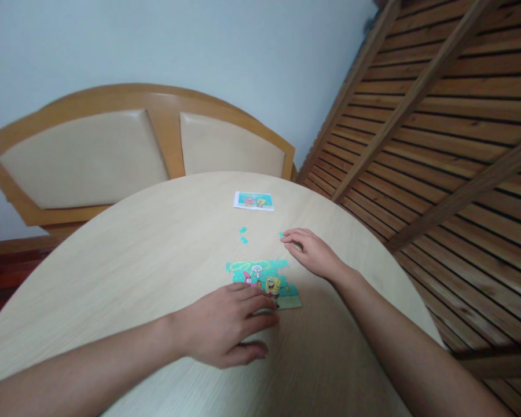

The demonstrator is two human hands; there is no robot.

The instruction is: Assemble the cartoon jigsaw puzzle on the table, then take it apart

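A nearly filled jigsaw puzzle (260, 275) with cartoon figures on turquoise lies on the table, gaps showing at its upper right and left edges. My left hand (230, 324) rests over its lower left part, fingers apart and holding nothing, hiding that corner. Beyond the puzzle on the right, my right hand (310, 249) has its fingertips at a small turquoise puzzle piece (281, 234); whether they pinch it or only touch it is unclear. Two loose turquoise pieces, an upper piece (243, 230) and a lower piece (244, 240), lie above the puzzle.
A printed reference picture (255, 201) lies flat near the far edge of the round wooden table (134, 249). Behind the table stands a padded wooden headboard (165, 127) against a pale wall. A slatted wooden panel (438, 156) slants along the right side.
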